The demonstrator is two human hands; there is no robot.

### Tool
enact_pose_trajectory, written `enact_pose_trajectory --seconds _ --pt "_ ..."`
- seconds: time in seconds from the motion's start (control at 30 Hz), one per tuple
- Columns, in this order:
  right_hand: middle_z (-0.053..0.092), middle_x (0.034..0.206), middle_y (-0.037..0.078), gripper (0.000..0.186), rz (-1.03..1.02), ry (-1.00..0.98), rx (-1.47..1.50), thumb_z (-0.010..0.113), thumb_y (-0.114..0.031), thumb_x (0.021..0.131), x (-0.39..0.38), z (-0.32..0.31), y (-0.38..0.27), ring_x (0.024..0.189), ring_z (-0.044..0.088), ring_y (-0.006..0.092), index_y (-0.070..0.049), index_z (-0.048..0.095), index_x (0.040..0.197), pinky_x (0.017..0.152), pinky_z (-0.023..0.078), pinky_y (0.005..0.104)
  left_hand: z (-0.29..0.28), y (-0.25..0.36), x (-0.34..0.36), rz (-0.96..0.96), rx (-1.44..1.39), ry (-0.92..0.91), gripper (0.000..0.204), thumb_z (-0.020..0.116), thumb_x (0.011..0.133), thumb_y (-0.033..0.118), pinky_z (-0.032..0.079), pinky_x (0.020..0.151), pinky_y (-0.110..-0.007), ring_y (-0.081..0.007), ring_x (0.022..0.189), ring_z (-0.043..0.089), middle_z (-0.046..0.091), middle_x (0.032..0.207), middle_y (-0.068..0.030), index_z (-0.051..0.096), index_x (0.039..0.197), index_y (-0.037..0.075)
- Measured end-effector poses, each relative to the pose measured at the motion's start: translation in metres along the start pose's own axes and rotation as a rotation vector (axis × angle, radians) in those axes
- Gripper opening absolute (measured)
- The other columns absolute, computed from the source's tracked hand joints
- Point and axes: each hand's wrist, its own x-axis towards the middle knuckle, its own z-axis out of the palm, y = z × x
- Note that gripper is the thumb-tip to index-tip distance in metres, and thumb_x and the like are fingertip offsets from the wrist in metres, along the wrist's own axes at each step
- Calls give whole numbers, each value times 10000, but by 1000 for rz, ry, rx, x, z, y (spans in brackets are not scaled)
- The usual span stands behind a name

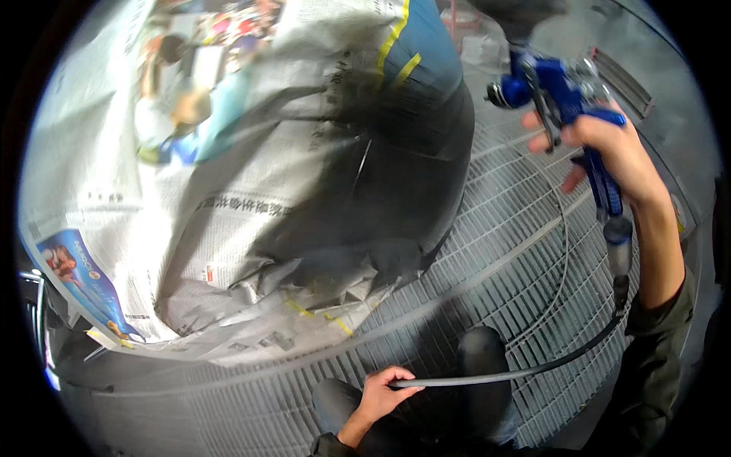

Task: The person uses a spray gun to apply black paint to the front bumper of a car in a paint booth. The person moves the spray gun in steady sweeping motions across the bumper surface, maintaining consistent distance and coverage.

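My right hand (618,156) is wrapped round the handle of a blue spray gun (562,85), raised at the upper right. A dark cup (521,17) sits on top of the gun, cut off by the picture's upper edge. From the handle's lower end an air hose (506,375) curves down and to the left. Low in the middle, my left hand (381,392) pinches this hose. Left of the gun stands a rounded panel (430,171), dark grey low down and blue higher up. Newspaper sheets (228,175) mask the large area beside it, with yellow tape (394,38) along the edge.
Below is a metal grating floor (449,305). A thin cable (563,259) lies in a curve across it, under the spray gun. My knees (483,358) are bent close to the hose. At the upper right is a dark slotted grille (624,82).
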Motion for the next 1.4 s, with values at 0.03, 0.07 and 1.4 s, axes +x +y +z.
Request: enact_pose_trajectory --seconds 0.03,0.07,1.4 --pt "672 1042 164 446 63 -63 16 553 -182 804 4 -18 17 884 662 219 77 542 1166 491 591 301 7 15 3 -29 73 -9 224 832 737 75 504 665 -236 -87 746 639 662 816 -23 678 890 20" --pt "669 1041 166 471 134 -99 100 556 -170 788 5 -30 29 869 663 222 85 527 1183 486 590 298 15 32 6 -3 140 -46 235 811 733 21 493 642 -245 -91 727 615 658 828 -21 667 919 28" --pt "622 720 90 194 483 -629 393 539 -80 772 243 -210 248 570 546 124 32 644 891 443 424 259 423 229 88 -552 299 813 211 842 694 92 459 522 -314 -217 557 577 579 665 -95 645 724 21"
